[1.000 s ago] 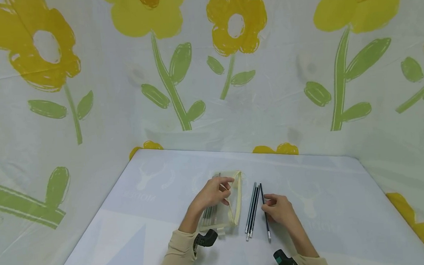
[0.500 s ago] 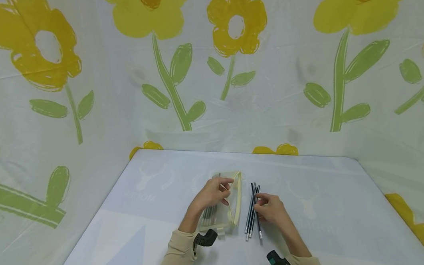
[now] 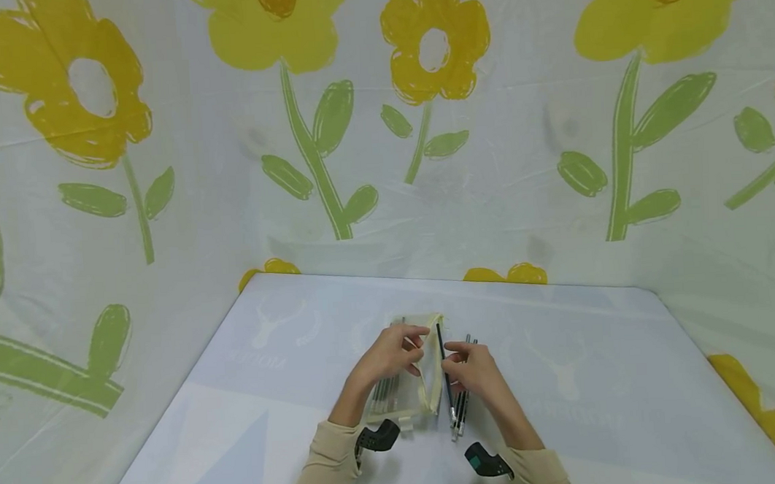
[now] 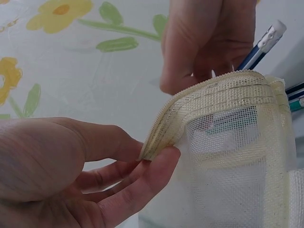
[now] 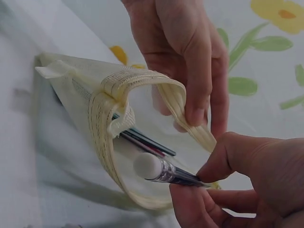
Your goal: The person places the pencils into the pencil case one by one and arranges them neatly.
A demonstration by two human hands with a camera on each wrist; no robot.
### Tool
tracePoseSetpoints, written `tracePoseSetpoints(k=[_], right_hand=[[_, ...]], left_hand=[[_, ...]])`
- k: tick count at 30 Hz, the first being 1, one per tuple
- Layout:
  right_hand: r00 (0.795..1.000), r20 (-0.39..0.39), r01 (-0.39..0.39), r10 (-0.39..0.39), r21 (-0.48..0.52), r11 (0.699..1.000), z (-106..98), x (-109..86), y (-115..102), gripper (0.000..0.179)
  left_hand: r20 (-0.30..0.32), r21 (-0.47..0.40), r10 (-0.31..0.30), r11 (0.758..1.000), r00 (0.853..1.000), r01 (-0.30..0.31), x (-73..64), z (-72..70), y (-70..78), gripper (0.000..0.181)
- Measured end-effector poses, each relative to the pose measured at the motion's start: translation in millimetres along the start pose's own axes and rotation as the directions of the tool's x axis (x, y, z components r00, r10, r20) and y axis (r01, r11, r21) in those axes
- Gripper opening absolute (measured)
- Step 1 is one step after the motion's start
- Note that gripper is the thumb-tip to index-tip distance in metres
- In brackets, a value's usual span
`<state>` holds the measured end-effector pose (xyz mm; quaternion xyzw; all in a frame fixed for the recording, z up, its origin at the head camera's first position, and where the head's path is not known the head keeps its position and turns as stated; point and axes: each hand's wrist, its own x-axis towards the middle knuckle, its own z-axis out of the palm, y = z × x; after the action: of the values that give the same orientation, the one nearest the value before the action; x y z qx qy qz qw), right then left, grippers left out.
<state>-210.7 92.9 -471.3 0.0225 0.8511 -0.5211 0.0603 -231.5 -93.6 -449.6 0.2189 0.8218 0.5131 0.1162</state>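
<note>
My left hand [image 3: 390,355] pinches the zip edge of a cream mesh pouch [image 4: 228,175] between thumb and fingers. In the right wrist view the pouch's mouth gapes wide, with several pencils [image 5: 145,141] lying inside. A dark pencil with a white eraser [image 5: 164,172] is pinched between the thumb and fingers of my right hand [image 3: 478,370]. That pencil overlaps the pouch's opening in the right wrist view, its eraser end toward the camera. Beneath my right hand, a few more dark pencils [image 3: 462,416] lie on the table, partly hidden.
The white table [image 3: 606,406] bears faint printed patterns. Behind it and to the sides hangs a curtain [image 3: 491,214] with yellow flowers. Each wrist wears a black camera, one on the left [image 3: 379,436] and one on the right [image 3: 487,461].
My right hand has carried the dark pencil leftward, across the pencils on the table, to the pouch's right edge. My left hand keeps its pinch on the pouch and has barely moved.
</note>
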Motion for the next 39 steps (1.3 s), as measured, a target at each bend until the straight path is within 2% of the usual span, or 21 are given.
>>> tracePoseSetpoints(k=[15, 24, 32, 39], right_hand=[[0.998, -0.037, -0.043, 0.048, 0.124, 0.991, 10, 10.8, -10, 0.049], [0.998, -0.027, -0.044, 0.05, 0.162, 0.986, 12, 11.0, -11, 0.049], [0.998, -0.005, -0.055, 0.058, 0.211, 0.976, 13, 10.3, -11, 0.052], [0.998, -0.01, -0.053, 0.056, 0.175, 0.983, 12, 7.9, -7, 0.05]], left_hand=[[0.01, 0.008, 0.009, 1.0, 1.0, -0.009, -1.1, -0.5, 1.1, 0.043], [0.009, -0.006, 0.014, 1.0, 1.0, -0.014, -1.6, -0.4, -0.1, 0.044], [0.016, 0.022, 0.011, 1.0, 1.0, -0.012, -0.6, 0.1, -0.1, 0.043], [0.016, 0.042, 0.0, 0.999, 1.0, -0.001, -1.8, 0.6, 1.3, 0.043]])
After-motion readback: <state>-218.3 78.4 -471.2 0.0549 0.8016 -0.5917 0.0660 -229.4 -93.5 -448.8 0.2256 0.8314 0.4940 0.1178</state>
